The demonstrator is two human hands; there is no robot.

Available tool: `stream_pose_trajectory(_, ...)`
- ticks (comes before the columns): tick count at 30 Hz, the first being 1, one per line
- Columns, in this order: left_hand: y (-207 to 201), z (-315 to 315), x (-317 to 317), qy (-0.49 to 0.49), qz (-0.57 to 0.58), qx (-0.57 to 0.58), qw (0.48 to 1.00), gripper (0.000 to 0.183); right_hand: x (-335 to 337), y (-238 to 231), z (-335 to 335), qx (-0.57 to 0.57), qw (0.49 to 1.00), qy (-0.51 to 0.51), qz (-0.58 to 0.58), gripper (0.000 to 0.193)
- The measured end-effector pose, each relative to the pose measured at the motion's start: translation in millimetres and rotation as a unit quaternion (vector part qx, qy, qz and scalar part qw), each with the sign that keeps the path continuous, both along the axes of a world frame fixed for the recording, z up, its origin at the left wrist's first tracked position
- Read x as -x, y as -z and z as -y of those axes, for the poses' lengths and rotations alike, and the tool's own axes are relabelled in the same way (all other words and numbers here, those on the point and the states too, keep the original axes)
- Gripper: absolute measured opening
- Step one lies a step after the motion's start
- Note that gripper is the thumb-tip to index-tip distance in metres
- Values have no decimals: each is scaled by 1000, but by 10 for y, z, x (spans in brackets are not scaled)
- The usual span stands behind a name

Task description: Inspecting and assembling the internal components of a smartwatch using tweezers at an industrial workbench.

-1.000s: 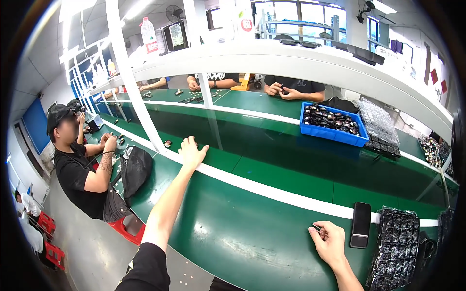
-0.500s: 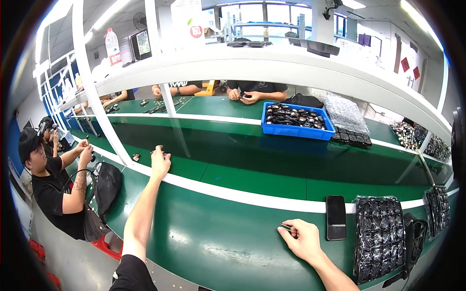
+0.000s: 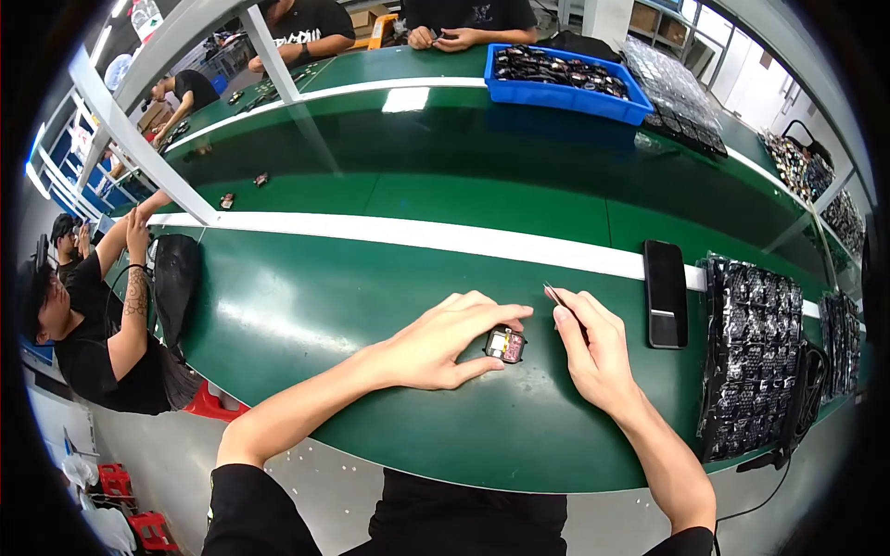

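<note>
My left hand (image 3: 450,341) is at the middle of the green worktable (image 3: 306,306), thumb and fingers closed around the edges of a small square electronic module (image 3: 505,345). The module looks like a watch body with its inside showing, a pale block and reddish parts, and it lies on the tabletop. Just to the right, my right hand (image 3: 593,347) pinches a pair of thin metal tweezers (image 3: 553,293). Their tips point up and away to the left, apart from the module.
A black phone (image 3: 665,295) lies right of my right hand, with stacked black plastic trays (image 3: 753,357) beyond. Two small modules (image 3: 227,200) sit on the green belt (image 3: 445,199). Across it stands a blue bin (image 3: 567,93) of dark parts. A co-worker (image 3: 102,324) sits at left.
My left hand has come back from the belt to the table in front of me, where it now holds the module. My right hand with the tweezers has moved nearer to it. The view has tilted down.
</note>
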State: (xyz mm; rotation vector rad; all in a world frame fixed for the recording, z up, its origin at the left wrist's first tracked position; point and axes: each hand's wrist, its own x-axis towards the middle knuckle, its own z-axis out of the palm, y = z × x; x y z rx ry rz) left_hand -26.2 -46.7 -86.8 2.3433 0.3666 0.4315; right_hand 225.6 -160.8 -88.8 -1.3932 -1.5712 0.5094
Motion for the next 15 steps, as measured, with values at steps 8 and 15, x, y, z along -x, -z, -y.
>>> stream_pose_trajectory(8, 23, 10, -14, -25, 27, -62, 997, 55, -28, -1, 4, 9, 1000, -2, -19, 23)
stream_pose_trajectory(15, -24, 13, -85, -17, 0, -74, 997, 56, -81, -14, 68, 9, 999, -17, -26, 20)
